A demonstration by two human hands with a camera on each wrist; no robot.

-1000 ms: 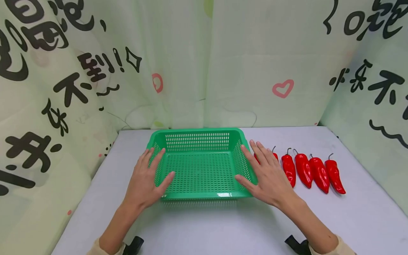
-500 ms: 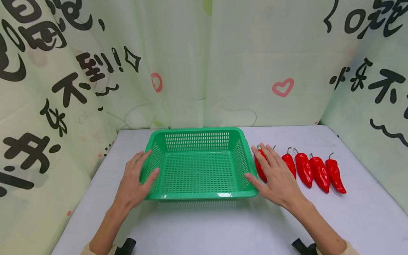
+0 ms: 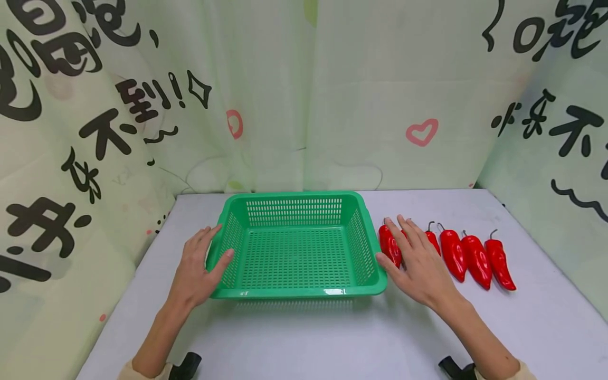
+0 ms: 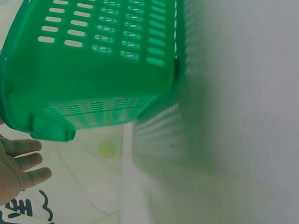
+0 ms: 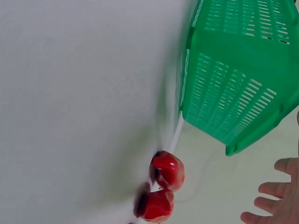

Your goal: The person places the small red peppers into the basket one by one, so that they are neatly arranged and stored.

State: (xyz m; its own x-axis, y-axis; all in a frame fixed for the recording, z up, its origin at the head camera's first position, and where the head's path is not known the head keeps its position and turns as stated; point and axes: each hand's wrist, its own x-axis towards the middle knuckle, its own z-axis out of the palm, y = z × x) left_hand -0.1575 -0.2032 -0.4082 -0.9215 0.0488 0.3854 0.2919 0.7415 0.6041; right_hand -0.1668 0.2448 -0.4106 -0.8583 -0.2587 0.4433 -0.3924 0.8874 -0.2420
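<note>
A green plastic basket [image 3: 294, 291] with slotted walls sits on the white table, its inside bare. My left hand [image 3: 197, 272] is at its left rim, fingers straight and thumb spread over the edge. At the right rim my right hand [image 3: 420, 266] has its thumb tip by the edge and its other fingers stretched out over the red peppers [image 3: 389, 245]. In the left wrist view the fingers [image 4: 30, 161] stand apart from the basket wall [image 4: 84, 88]. The right wrist view has straight fingers [image 5: 273, 189] below the basket [image 5: 224, 93]. Neither hand grips anything.
Several glossy red peppers [image 3: 476, 261] lie in a row on the table [image 3: 304, 338] right of the basket, the nearest close to its wall. A pale printed curtain [image 3: 356, 105] hangs behind the table and along both sides.
Both hands have spread outward, the left to the left and the right to the right, from over the basket to its sides. The front of the basket looks wider as the hands uncover it.
</note>
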